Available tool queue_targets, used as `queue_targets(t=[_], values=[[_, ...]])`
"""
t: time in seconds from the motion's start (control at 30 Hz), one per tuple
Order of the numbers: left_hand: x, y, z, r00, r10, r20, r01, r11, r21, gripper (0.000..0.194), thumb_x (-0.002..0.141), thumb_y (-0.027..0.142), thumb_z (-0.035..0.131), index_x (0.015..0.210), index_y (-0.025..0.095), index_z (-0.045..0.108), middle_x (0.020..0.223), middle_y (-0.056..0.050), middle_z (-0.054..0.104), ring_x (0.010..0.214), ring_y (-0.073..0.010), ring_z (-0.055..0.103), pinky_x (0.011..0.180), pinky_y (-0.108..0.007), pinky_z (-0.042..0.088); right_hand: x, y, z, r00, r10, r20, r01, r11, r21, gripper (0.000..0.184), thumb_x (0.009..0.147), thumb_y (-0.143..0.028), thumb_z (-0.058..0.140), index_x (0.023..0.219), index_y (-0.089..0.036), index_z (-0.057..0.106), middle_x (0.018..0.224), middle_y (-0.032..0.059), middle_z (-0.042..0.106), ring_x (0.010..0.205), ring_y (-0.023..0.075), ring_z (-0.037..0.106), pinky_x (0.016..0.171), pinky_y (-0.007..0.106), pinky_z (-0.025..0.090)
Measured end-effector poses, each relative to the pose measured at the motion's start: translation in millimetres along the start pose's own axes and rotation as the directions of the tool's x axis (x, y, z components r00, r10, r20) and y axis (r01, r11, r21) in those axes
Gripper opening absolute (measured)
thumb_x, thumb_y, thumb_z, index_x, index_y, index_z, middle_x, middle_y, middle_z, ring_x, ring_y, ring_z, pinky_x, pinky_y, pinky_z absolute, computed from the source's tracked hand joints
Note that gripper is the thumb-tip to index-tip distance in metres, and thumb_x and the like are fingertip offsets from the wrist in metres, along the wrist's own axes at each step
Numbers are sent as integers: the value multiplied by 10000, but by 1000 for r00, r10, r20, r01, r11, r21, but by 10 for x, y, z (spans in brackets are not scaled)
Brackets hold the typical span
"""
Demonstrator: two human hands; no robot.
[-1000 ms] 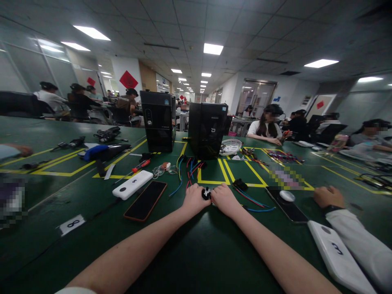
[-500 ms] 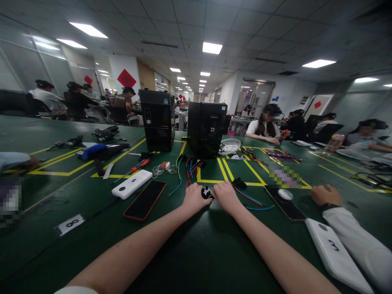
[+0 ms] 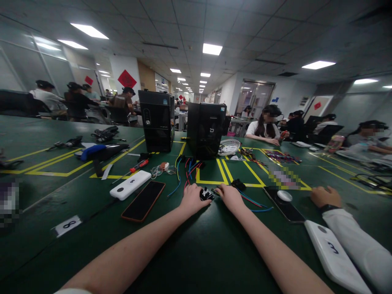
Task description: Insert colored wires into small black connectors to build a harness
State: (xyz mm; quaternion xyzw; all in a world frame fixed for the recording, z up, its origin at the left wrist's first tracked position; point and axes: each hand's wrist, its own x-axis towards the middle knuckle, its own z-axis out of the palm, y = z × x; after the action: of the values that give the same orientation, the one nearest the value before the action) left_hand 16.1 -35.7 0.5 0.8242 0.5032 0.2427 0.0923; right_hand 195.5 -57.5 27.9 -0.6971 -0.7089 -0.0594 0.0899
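Observation:
My left hand (image 3: 192,199) rests on the green table (image 3: 196,253), fingers curled round a small black connector (image 3: 206,194). A short gap to the right, my right hand (image 3: 230,196) lies closed, pinching something thin near the connector's wires; what it holds is too small to name. Red and blue wires (image 3: 254,203) trail away to the right of that hand. More coloured wires (image 3: 190,167) lie just beyond both hands.
A black phone (image 3: 143,201) and a white power bank (image 3: 130,184) lie to the left. Two black computer towers (image 3: 157,120) (image 3: 206,130) stand behind. A co-worker's hand (image 3: 326,197), a second phone (image 3: 283,203) and another white power bank (image 3: 332,255) are on the right. Several people sit around.
My right hand has drawn slightly to the right, away from the connector, opening a gap between the hands. The arm at the far left edge has gone from view.

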Motion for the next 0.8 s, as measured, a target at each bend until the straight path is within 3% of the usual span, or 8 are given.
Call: queue_targets(t=[0.17,0.27,0.4,0.57,0.67,0.8], values=[[-8,-26,2,997,73,-5,-73,997,-9,618,669,610,580,1128,197,540,1041,-78,561,1046,-266,485,1042,-472,172,-21,28,0,990,-80,-114,91,991,100,285,854,-349,471,1025,-156,594,963,101,617,903,204,565,767,277,388],[-10,-26,-1,993,117,-8,-118,993,-19,695,672,618,576,1213,194,474,1117,-91,566,1099,-268,462,1048,-481,163,-85,-41,-39,958,-196,-211,234,957,170,318,852,-330,470,1106,-161,559,1062,106,570,1002,210,514,855,314,377],[2,-19,-82,984,167,63,-164,985,-54,705,685,577,584,1252,183,445,1164,-109,570,1122,-278,467,1053,-522,121,-160,-157,-15,920,-344,-187,384,885,262,306,837,-285,490,1122,-191,552,1123,95,548,1044,199,491,900,345,367],[78,-56,-261,957,240,165,-218,966,-141,513,734,396,577,1211,225,499,1239,-73,536,1159,-259,458,1064,-477,179,-177,-189,43,925,-352,-144,380,868,318,293,810,-286,519,1079,-185,580,1126,90,557,1035,189,506,903,334,370],[144,-154,-316,985,160,58,-154,983,-100,342,816,311,470,1138,232,554,1257,-55,513,1181,-226,437,1065,-452,196,-163,-156,12,940,-320,-119,341,890,303,286,789,-296,536,1040,-175,600,1104,85,569,1008,184,522,901,305,368],[198,-341,-347,994,108,-12,-108,994,32,310,864,382,415,1022,204,614,1216,-77,530,1160,-232,443,1044,-471,208,-120,-69,-43,980,-184,-81,197,958,207,290,808,-266,475,1036,-142,605,1114,109,567,1009,188,530,887,269,365]])
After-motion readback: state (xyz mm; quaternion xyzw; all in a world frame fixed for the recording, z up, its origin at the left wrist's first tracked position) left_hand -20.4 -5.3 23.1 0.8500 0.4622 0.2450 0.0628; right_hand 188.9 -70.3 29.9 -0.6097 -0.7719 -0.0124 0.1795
